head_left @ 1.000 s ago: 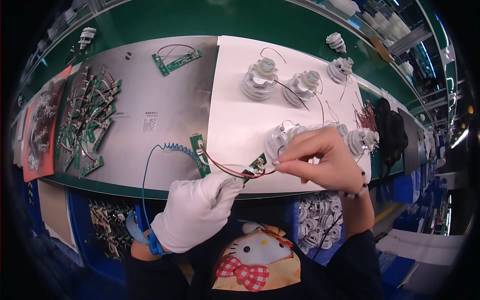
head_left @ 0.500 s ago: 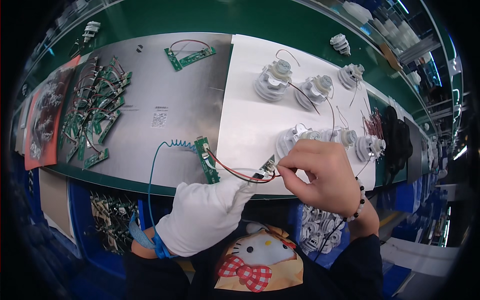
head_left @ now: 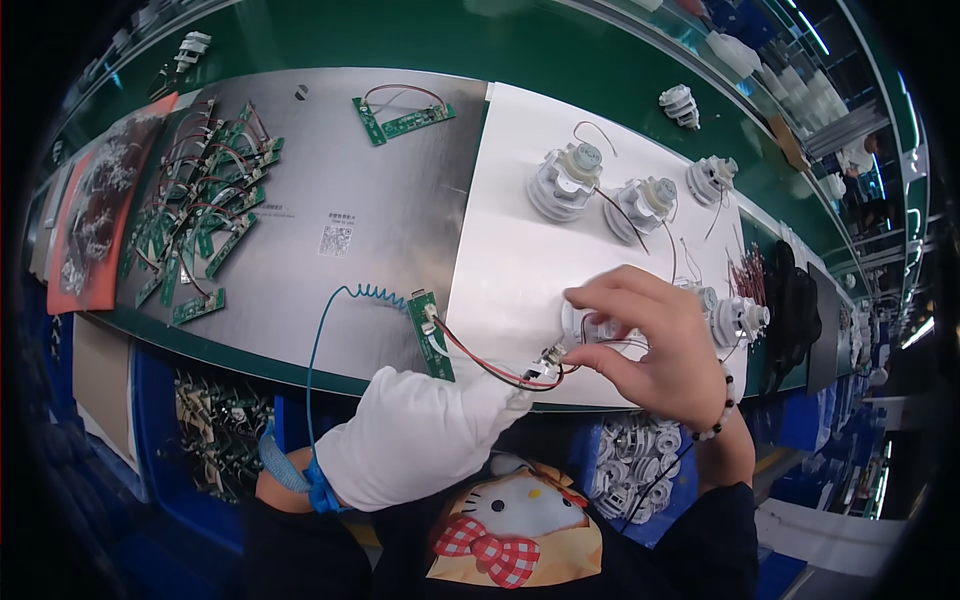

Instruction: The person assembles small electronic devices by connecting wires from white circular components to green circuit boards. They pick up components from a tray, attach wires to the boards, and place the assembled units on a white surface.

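Observation:
My left hand (head_left: 420, 430), in a white glove with a blue wrist strap, is closed around a small circuit board (head_left: 543, 368) at the table's front edge. Red and black wires (head_left: 480, 362) join it to a longer green circuit board (head_left: 428, 335), lying just beyond the glove. My bare right hand (head_left: 655, 345) is open beside the held board: thumb tip close to its connector end, index finger raised apart from the thumb. Whether the thumb touches the board I cannot tell. Behind these fingers a white motor unit (head_left: 575, 318) is partly hidden.
Wired green circuit boards (head_left: 205, 200) are heaped on the metal sheet (head_left: 370, 190) at left; one pair (head_left: 405, 118) lies apart. White motor units (head_left: 565, 182) stand on the white sheet (head_left: 510, 255). Below the edge, a blue bin holds white parts (head_left: 640, 465). A coiled blue cord (head_left: 375, 292) crosses the metal.
My right thumb and index finger have spread apart, the index lifting from the connector. The held board has shifted slightly nearer me, and the whole view has moved a little.

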Available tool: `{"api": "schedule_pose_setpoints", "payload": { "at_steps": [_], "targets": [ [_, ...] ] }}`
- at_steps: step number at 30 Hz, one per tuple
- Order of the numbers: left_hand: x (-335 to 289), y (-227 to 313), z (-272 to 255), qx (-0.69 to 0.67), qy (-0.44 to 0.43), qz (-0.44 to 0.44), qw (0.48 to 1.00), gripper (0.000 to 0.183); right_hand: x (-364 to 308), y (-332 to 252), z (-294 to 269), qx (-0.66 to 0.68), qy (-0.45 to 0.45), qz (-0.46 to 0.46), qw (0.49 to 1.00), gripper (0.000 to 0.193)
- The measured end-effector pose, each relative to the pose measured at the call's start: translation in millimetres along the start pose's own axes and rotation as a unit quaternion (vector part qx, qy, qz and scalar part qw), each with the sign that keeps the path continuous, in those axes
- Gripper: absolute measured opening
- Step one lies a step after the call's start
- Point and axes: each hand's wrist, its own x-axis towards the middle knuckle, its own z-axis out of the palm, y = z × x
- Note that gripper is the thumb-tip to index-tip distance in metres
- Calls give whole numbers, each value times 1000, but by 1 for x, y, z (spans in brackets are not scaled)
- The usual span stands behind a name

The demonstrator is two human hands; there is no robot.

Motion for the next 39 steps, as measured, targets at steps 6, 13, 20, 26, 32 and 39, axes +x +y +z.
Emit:
{"api": "schedule_pose_setpoints", "payload": {
  "at_steps": [6,13,20,26,32,39],
  "targets": [
    [1,-6,-1,-86,-13,32,996,27,2,17,0,71,-69,-101,990,17],
    [15,-26,1,-148,7,-52,988,16,-12,30,-11,38,54,-73,995,55],
    [13,-53,19,-166,93,-191,963,15,-39,57,3,-97,-16,10,995,87],
    [-9,-69,51,-307,291,-196,885,15,11,19,-43,-80,-173,-42,981,87],
    [-8,-78,27,-234,134,-231,935,11,183,0,-113,-230,18,-238,943,83],
    [1,-74,16,-202,159,-138,956,15,313,133,-126,-367,169,-43,914,71]
  ]
}}
